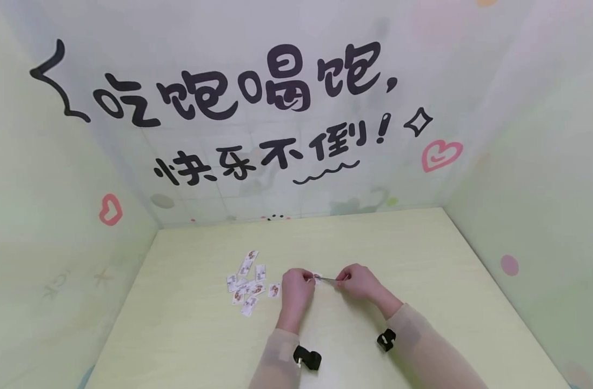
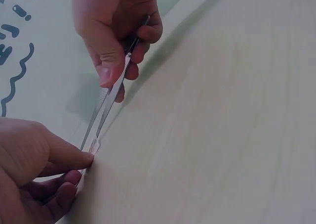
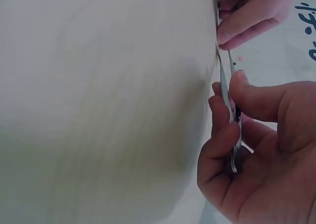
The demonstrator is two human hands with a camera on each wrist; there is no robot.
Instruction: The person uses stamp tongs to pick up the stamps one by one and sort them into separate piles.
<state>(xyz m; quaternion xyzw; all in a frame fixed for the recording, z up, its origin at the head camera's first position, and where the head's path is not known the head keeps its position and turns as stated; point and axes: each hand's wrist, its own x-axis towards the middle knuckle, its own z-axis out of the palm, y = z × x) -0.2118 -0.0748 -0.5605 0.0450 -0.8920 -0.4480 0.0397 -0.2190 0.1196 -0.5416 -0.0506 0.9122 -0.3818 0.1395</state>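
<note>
My right hand [image 1: 358,281] grips a pair of metal tweezers [image 2: 112,88] between thumb and fingers, the two arms slightly apart and the tips pointing at my left hand. Between thumb and forefinger, my left hand [image 1: 298,292] pinches a small white printed paper piece [image 1: 318,277], just above the table. The tweezer tips meet this paper right beside the left fingertips [image 2: 88,158]. In the right wrist view the joined end of the tweezers [image 3: 234,167] lies inside the right palm, and the left fingers hide most of the paper.
Left of my left hand lies a loose cluster of small white printed paper pieces [image 1: 245,289], some overlapping. One separate piece [image 1: 274,290] sits close by the left wrist. The pale wooden table [image 1: 204,346] is enclosed by printed walls at the back and sides.
</note>
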